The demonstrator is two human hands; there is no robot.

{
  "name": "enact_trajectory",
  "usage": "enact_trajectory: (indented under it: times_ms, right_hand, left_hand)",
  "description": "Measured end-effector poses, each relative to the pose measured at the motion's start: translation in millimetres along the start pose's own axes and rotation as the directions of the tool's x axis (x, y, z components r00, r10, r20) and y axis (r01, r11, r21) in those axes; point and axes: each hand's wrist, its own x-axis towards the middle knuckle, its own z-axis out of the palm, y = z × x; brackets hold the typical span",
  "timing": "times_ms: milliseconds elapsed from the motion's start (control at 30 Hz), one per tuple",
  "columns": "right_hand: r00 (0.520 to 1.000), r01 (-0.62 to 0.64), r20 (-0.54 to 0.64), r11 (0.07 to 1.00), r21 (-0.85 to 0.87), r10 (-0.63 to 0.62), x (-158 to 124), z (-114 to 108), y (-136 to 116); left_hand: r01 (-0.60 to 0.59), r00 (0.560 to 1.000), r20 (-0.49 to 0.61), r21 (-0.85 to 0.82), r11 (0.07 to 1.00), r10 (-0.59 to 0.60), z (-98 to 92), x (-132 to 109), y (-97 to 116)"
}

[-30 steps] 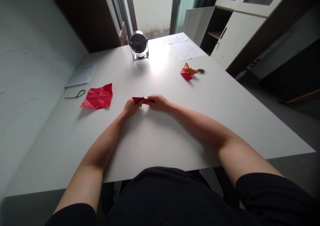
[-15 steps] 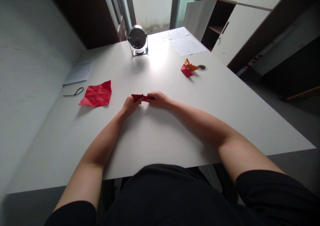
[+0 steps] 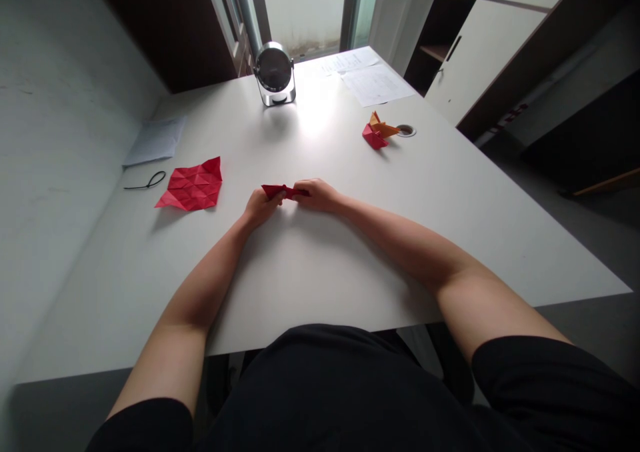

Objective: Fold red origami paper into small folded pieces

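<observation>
Between my hands is a folded piece of red paper, pointed at its left end and narrow towards the right. My left hand pinches it from the left, thumb on the near side. On the right, my right hand is closed round the other end, and its fingers hide part of the paper. To the left of my hands lies a creased red sheet, spread out with raised corners. Further back on the right sit folded paper figures, one red and one orange, touching each other.
A white table bears everything. At its back stands a round silver device on a stand. Printed sheets lie at the far right, near a cable hole. A black cable tie and a clear packet lie at left.
The view has tilted down very slightly, so things sit a little higher or lower in the picture. Both hands keep their hold on the red paper, with hardly any movement.
</observation>
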Motion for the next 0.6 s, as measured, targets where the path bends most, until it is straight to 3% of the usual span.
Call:
enact_trajectory:
  times_ms: [600]
  right_hand:
    - [1.000,0.011,-0.015,1.000,-0.015,-0.011,0.2,1.6,2.3]
  left_hand:
    - [-0.004,1.000,-0.002,-0.016,1.000,0.004,-0.3,-0.6,3.2]
